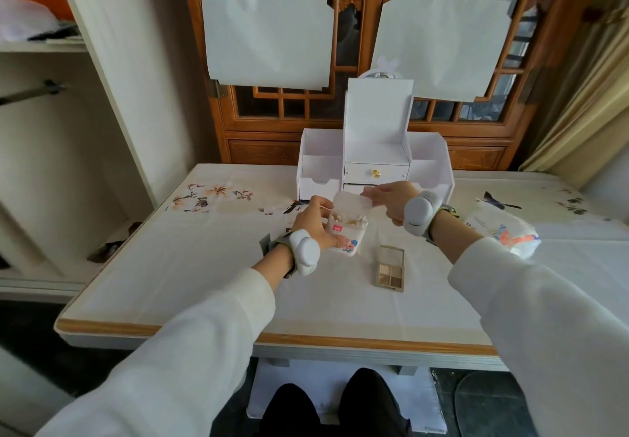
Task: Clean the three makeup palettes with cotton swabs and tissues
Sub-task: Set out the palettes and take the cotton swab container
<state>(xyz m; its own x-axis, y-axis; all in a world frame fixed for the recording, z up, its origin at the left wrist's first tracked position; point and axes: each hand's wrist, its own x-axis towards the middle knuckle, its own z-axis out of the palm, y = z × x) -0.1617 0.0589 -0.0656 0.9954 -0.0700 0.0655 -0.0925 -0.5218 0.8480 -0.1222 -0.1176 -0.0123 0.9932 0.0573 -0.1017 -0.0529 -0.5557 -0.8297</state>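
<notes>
One palette | right of left hand, which grips swab box

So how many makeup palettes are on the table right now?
1 for sure: an open eyeshadow palette lies on the table between the forearms. Behind the left hand, dark shapes may be more; I cannot tell.

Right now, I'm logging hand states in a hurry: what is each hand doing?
The left hand grips the cotton swab box.
The right hand pinches the box's translucent lid, which is raised open.
</notes>
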